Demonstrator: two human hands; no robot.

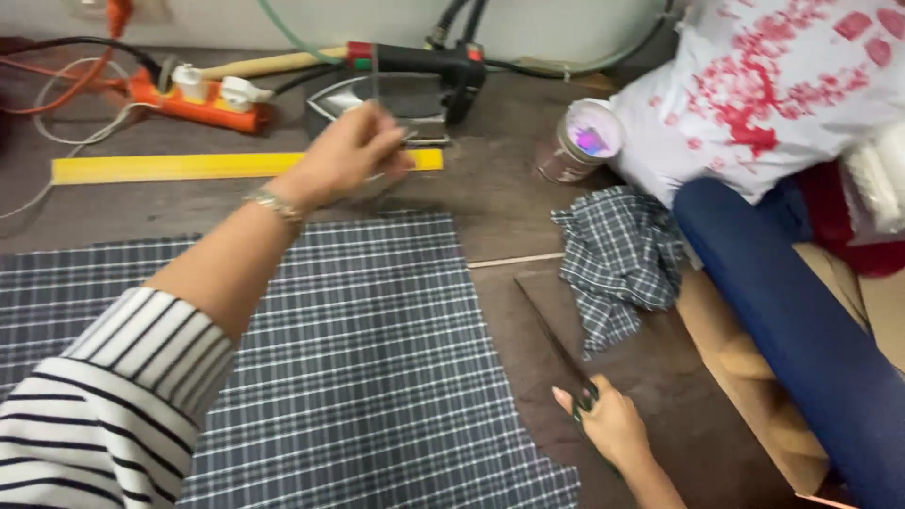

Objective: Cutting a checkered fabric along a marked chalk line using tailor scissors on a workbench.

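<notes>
My left hand (347, 155) reaches out over the far edge of a dark grey plaid fabric (358, 358) spread flat on the table. Its fingers are pinched on a thin, clear ruler-like strip (374, 80) that is blurred and hard to make out, just in front of a black flat iron (401, 90). My right hand (613, 424) is low at the right, closed around the green handles of long dark scissors (551, 344). The blades point away along the brown table, right of the fabric's cut edge. My left arm wears a striped sleeve and a wrist bracelet.
A crumpled plaid scrap (622, 264) lies right of the scissors. A yellow ruler (189, 167), an orange power strip (203, 99) with cables and a tin can (580, 141) sit at the back. A red-printed white cloth (773, 85), a blue roll (792, 311) and a cardboard box (745, 377) fill the right side.
</notes>
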